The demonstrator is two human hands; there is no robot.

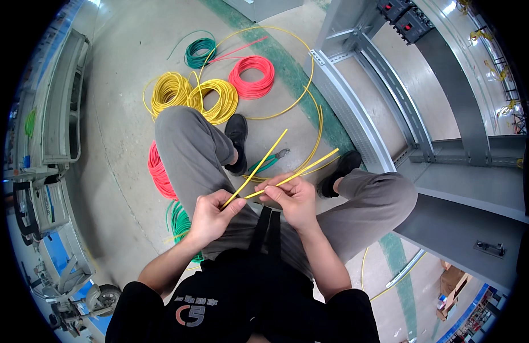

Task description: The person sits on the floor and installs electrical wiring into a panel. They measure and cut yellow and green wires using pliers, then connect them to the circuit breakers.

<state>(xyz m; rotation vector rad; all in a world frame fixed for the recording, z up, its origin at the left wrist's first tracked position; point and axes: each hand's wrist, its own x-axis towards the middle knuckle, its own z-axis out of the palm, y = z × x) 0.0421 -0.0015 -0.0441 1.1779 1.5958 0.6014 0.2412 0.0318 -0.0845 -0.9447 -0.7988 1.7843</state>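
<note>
On pale floor (124, 154) beside a grey cabinet (453, 180), left fingers (235, 207) pinch a yellow strand (260, 165), right fingers (275, 195) a marked strip (311, 166).

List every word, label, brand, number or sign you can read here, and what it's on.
Black shirt: row of small pale characters above a red-and-grey emblem; I don't transcribe prints or brands.
Yellow strip in the right hand: any marks too small to read.
Black units with red parts: any lettering too small to read.
</note>
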